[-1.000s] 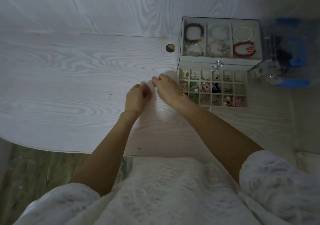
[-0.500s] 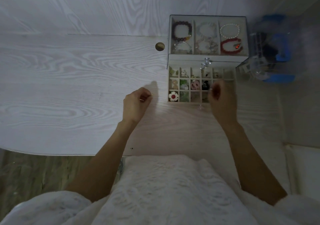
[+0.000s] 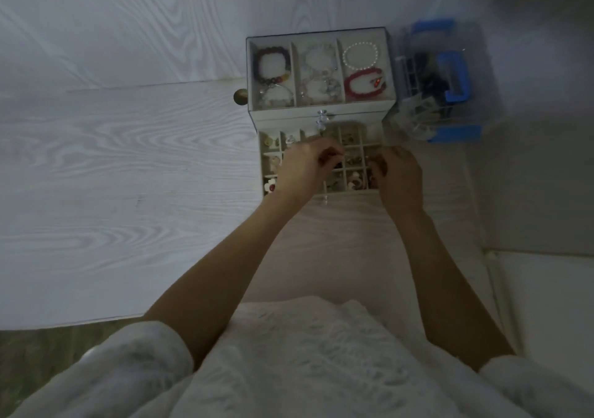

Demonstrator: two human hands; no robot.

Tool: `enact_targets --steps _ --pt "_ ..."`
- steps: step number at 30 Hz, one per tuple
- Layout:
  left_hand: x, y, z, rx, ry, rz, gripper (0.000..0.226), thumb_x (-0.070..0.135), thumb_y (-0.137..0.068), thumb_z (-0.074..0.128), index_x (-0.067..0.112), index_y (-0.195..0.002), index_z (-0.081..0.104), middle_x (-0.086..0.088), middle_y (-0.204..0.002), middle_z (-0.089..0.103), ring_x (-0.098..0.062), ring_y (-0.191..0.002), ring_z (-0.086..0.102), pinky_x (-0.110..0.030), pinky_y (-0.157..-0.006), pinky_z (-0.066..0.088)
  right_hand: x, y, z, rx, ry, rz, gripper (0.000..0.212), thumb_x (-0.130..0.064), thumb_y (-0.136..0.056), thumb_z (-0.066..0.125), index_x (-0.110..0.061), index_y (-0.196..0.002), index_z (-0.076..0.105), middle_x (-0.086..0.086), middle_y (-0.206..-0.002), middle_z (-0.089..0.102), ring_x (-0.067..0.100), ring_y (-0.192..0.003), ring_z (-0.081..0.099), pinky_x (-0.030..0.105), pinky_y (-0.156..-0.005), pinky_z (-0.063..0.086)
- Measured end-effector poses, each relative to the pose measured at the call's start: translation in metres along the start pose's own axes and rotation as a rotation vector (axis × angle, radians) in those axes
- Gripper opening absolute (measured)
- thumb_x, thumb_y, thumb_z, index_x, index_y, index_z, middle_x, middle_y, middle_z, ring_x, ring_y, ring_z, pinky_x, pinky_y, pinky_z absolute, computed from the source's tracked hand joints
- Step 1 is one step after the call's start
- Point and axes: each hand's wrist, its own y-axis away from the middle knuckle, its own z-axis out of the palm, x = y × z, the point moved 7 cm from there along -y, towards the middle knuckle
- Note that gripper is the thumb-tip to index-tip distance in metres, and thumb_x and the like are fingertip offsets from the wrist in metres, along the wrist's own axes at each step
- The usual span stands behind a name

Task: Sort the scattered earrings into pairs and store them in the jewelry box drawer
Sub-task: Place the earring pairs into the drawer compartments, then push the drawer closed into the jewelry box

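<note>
Head view: both curled hands, left hand (image 3: 303, 168) and right hand (image 3: 400, 176), perhaps pinching earrings, over sideways-long drawer (image 3: 360, 145).

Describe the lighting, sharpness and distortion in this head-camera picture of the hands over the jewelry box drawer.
Head view: dim, bluish light; the wide lens bows the table edge; the blue container at right is smeared and hazy; earrings in the drawer are too dark and small to identify.

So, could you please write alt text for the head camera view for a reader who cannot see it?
Both hands, left hand and right hand, hover with curled fingers over the open, gridded drawer of a jewelry box on a pale wood-grain table. Bracelets fill its top tray; whether either hand holds an earring is unclear.
</note>
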Motion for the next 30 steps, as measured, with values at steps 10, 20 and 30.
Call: enact_targets --steps 10,20,30 --pt "0.024 -0.063 0.078 -0.113 -0.469 0.063 0.029 0.013 -0.093 0.045 0.02 -0.114 0.063 -0.007 -0.113 0.066 -0.027 -0.099 0.063 -0.039 -0.077 0.052 0.024 0.028 -0.002 -0.071 -0.081 0.049 0.041 -0.007 -0.092 0.053 -0.006 -0.132 0.047 0.016 -0.125 0.057 0.029 -0.111 0.054 0.03 -0.092 0.041" --pt "0.035 -0.031 0.052 -0.072 -0.352 0.3 0.024 0.025 -0.095 0.049 0.014 -0.107 0.066 -0.007 -0.101 0.07 -0.024 -0.089 0.066 -0.036 -0.064 0.056 0.022 0.033 0.0 -0.064 -0.081 0.044 0.034 -0.011 -0.092 0.052 -0.007 -0.126 0.051 0.014 -0.123 0.057 0.029 -0.109 0.054 0.035 -0.085 0.045" --pt "-0.054 0.077 -0.04 0.211 -0.247 -0.109 0.039 0.029 -0.082 0.065 0.011 -0.117 0.058 -0.01 -0.108 0.063 -0.027 -0.098 0.054 -0.039 -0.082 0.049 0.032 0.064 0.011 -0.047 -0.222 0.284 0.038 -0.014 -0.087 0.06 -0.007 -0.123 0.048 0.013 -0.112 0.061 0.026 -0.094 0.061 0.034 -0.083 0.048"
